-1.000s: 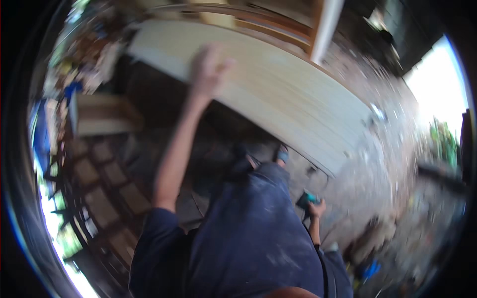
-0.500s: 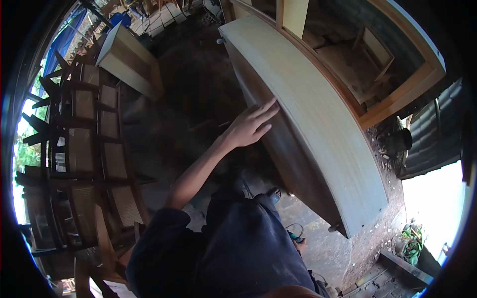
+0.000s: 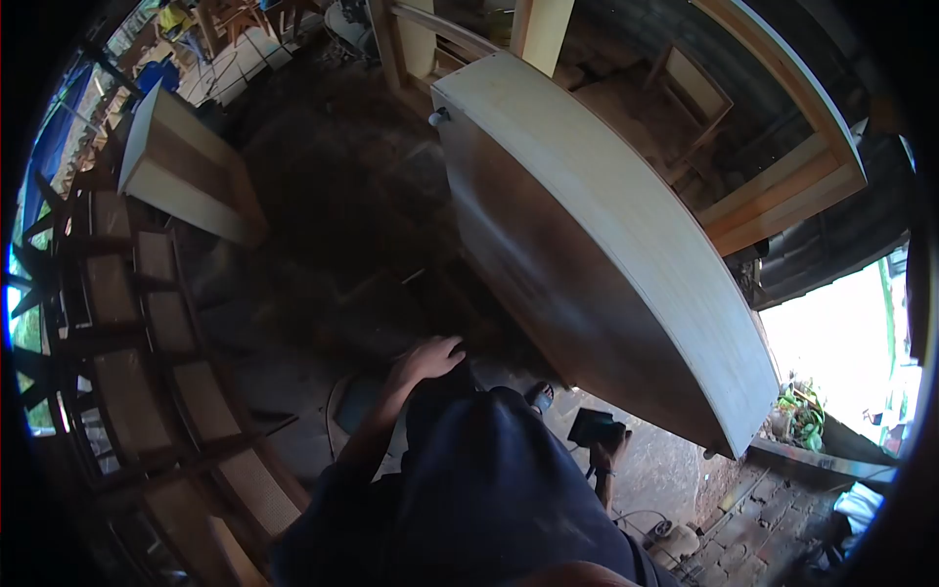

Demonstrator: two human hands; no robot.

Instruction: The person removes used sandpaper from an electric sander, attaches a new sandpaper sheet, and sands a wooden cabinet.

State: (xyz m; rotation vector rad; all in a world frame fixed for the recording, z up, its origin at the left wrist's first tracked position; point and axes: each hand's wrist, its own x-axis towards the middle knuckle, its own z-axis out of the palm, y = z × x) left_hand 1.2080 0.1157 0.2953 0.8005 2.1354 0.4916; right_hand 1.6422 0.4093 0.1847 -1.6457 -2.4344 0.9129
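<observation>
My left hand is by my knee, away from the furniture. Its fingers are loosely bent, and nothing shows in them. At lower right my right hand grips a corded electric sander with a dark, flat square pad. The sander is held just short of the near end of a large wooden cabinet, apart from it. The cabinet has a pale top face, a darker, shaded side and small round knobs or feet at its corners.
A wooden frame stands behind the cabinet. A smaller wooden box stands at upper left, above stacked woven-panel chairs. A cable lies near my right side. A plant is at right. A person is far back.
My left hand has come off the cabinet's edge and dropped back to my knee. My right hand has brought the sander up into fuller view. The camera view has shifted.
</observation>
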